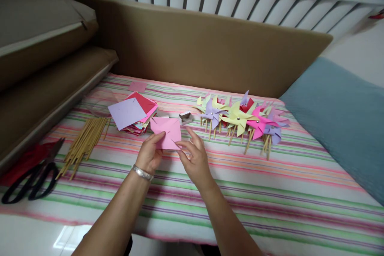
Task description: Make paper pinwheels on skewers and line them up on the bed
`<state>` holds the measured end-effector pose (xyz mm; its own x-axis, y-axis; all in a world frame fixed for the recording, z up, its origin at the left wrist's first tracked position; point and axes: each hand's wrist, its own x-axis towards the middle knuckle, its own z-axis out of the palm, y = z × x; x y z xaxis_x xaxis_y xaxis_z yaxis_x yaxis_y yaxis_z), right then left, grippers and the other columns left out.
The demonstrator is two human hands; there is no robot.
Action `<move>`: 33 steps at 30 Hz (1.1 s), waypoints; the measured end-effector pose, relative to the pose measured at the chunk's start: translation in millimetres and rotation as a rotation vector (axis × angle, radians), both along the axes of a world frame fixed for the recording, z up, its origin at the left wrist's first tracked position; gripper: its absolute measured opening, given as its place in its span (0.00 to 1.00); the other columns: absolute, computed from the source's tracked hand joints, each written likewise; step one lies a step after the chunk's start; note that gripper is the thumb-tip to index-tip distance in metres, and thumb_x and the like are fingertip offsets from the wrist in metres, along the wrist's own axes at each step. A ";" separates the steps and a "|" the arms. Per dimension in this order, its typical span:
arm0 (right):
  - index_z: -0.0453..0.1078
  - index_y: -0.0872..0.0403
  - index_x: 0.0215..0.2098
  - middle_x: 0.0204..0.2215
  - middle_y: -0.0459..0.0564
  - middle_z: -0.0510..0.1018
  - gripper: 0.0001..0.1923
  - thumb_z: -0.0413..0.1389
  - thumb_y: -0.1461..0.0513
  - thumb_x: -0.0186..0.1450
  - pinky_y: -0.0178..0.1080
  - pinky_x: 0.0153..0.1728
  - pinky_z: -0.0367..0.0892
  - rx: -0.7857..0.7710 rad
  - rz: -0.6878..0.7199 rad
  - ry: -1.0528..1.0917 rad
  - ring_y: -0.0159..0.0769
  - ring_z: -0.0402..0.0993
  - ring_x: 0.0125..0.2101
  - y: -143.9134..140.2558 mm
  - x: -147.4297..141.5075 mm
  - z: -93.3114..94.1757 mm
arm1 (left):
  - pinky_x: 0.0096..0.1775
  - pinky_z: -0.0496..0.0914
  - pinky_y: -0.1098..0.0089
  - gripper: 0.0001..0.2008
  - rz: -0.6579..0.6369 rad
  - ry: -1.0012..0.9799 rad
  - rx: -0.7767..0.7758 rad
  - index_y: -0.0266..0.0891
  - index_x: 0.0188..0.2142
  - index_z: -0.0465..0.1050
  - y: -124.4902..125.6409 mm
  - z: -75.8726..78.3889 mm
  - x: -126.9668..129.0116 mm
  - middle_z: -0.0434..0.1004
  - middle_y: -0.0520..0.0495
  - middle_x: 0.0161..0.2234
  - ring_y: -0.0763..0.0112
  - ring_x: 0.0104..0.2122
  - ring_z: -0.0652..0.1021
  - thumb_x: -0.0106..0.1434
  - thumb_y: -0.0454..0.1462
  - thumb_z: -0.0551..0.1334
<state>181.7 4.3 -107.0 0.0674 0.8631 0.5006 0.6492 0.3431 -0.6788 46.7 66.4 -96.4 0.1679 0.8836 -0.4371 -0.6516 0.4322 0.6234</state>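
Both hands were pinched on the pink paper square [167, 132], lifted just above the striped cloth [270, 192] — the left hand [150, 156] at its lower left edge, the right hand [195, 158] at its lower right corner. It sat tilted, near-square, its longer diagonal running roughly left to right. A loose pinch could let the folded flaps spring open — or knock the small box [186, 117] just behind.

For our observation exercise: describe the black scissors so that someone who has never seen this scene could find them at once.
Start at the striped cloth that covers the surface and follow it to its near left corner. There, left of the loose bundle of wooden sticks, lie the scissors beside some red paper. They are the only black thing on the cloth, with two large loop handles.
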 end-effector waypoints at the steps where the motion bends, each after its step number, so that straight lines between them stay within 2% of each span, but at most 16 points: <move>1: 0.74 0.48 0.38 0.60 0.50 0.58 0.12 0.53 0.67 0.59 0.50 0.54 0.58 0.025 -0.003 -0.030 0.44 0.56 0.58 0.6 0.0 -0.1 | 0.27 0.72 0.73 0.08 -0.030 0.009 0.004 0.33 0.31 0.74 -0.9 0.6 0.4 0.79 0.48 0.26 0.72 0.24 0.77 0.48 0.29 0.67; 6: 0.75 0.48 0.32 0.59 0.48 0.61 0.08 0.54 0.65 0.60 0.53 0.56 0.55 0.071 0.008 -0.076 0.45 0.54 0.59 3.4 2.2 0.9 | 0.29 0.71 0.72 0.11 -0.085 0.056 0.045 0.32 0.31 0.75 -5.8 1.2 4.6 0.80 0.46 0.29 0.70 0.26 0.77 0.45 0.31 0.69; 10: 0.75 0.49 0.31 0.59 0.49 0.62 0.05 0.56 0.63 0.60 0.52 0.57 0.53 -0.004 -0.003 -0.010 0.44 0.51 0.60 3.4 4.2 3.0 | 0.29 0.70 0.71 0.13 -0.167 0.094 0.095 0.33 0.31 0.76 -9.1 -0.9 7.0 0.80 0.46 0.27 0.71 0.25 0.76 0.43 0.33 0.70; 14: 0.74 0.50 0.30 0.59 0.51 0.62 0.04 0.56 0.62 0.60 0.53 0.58 0.50 -0.073 -0.040 0.041 0.45 0.48 0.62 3.4 3.2 3.9 | 0.29 0.69 0.73 0.10 -0.215 0.146 0.118 0.33 0.26 0.76 -12.4 0.2 9.5 0.78 0.49 0.22 0.75 0.22 0.74 0.42 0.34 0.71; 20: 0.73 0.51 0.27 0.58 0.51 0.63 0.03 0.58 0.62 0.58 0.55 0.57 0.50 -0.083 -0.097 0.080 0.47 0.50 0.61 4.8 3.2 4.2 | 0.30 0.69 0.73 0.11 -0.267 0.168 0.133 0.33 0.25 0.77 -14.0 1.7 11.4 0.78 0.49 0.23 0.75 0.23 0.74 0.40 0.35 0.72; 33: 0.71 0.52 0.25 0.57 0.54 0.65 0.03 0.57 0.63 0.57 0.55 0.56 0.52 -0.104 -0.161 0.057 0.47 0.53 0.59 5.5 1.1 4.7 | 0.32 0.68 0.75 0.08 -0.351 0.091 0.145 0.32 0.27 0.77 -13.4 -3.7 10.8 0.80 0.47 0.26 0.75 0.26 0.76 0.45 0.33 0.70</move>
